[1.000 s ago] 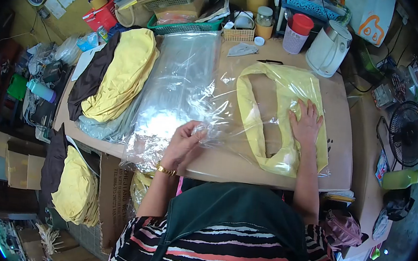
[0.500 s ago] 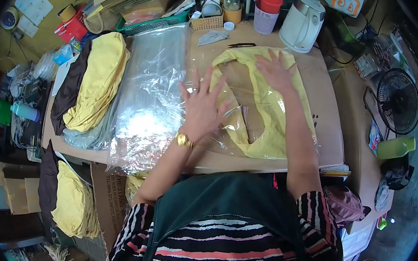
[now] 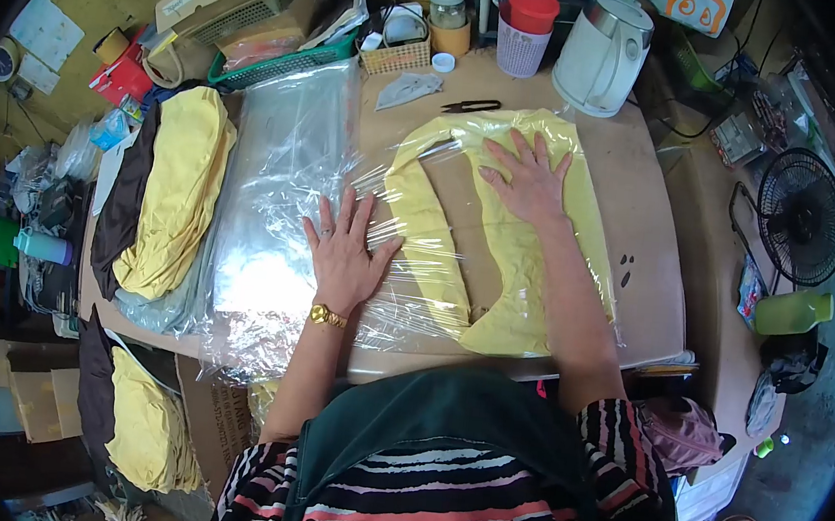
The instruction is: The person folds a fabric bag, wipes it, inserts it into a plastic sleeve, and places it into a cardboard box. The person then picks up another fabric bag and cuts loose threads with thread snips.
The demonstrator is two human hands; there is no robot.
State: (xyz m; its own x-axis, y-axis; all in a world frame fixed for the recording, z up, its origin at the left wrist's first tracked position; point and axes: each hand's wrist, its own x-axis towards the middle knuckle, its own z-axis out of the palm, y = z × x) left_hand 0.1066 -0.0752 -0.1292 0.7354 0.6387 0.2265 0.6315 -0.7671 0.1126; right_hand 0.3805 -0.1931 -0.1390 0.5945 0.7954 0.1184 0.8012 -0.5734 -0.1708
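A yellow ring-shaped piece of cloth (image 3: 508,309) lies flat on the table inside a clear plastic bag (image 3: 399,294). My right hand (image 3: 528,179) presses on the cloth's upper right part, fingers spread. Over the bag's left part rests my left hand (image 3: 346,254), palm down with its fingers apart; a gold watch (image 3: 328,316) is on that wrist. Left of it lies a stack of clear plastic bags (image 3: 281,167), shiny with glare. The bag is creased in lines between my left hand and the cloth.
Folded yellow cloth (image 3: 183,188) and dark cloth (image 3: 131,208) lie at the table's left. Thread snips (image 3: 472,106) sit beyond the ring. Along the back stand a kettle (image 3: 603,52), a red cup (image 3: 533,12) and baskets. A black fan (image 3: 802,215) is at right.
My left hand has moved left and down onto the plastic, and the bag is now stretched in creases. My right hand has shifted slightly down and left in view. The head view has shifted a little.
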